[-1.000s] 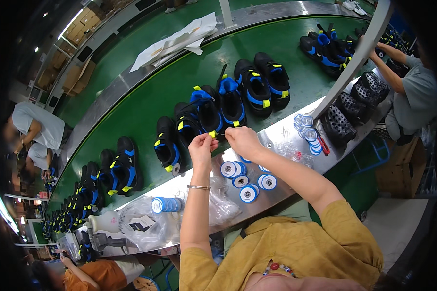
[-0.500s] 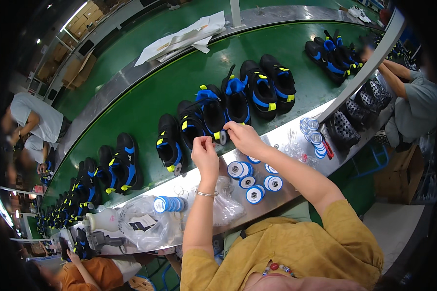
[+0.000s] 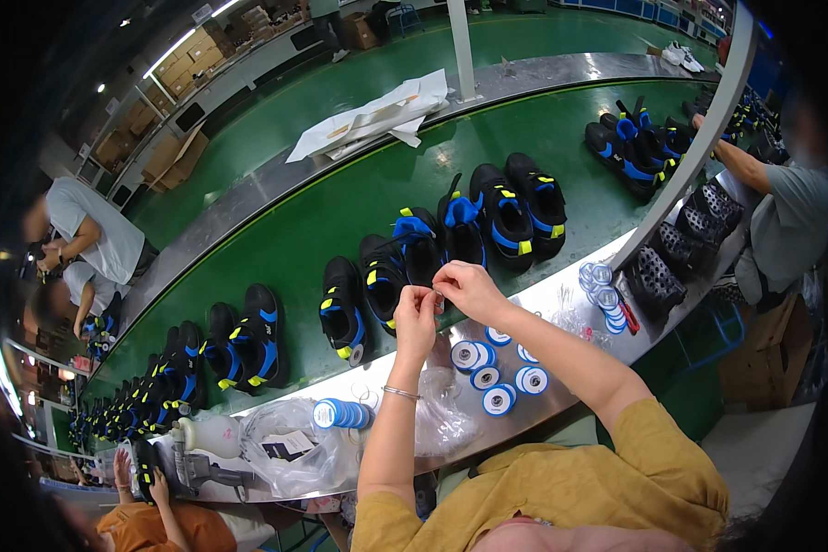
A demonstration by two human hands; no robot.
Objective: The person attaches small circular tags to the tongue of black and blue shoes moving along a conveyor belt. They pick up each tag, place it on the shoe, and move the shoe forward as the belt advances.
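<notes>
My left hand and my right hand meet with pinched fingertips over the near edge of the green belt. What they pinch is too small and too covered to make out. Just beyond them stand a black-and-blue shoe with its blue tongue raised and another shoe beside it. To the left, a dark shoe with yellow tabs has a grey round tag at its heel. Below my hands, round blue-and-white tags lie in small stacks on the metal ledge.
Another stack of round tags lies by a clear plastic bag and a grey tool. More round tags and patterned dark shoes are at the right, near a slanting post. Co-workers sit on both sides.
My hands have drawn together, fingertips now meeting. The grey round tag seen between them before is now mostly hidden. The whole scene has shifted down and right in the view.
</notes>
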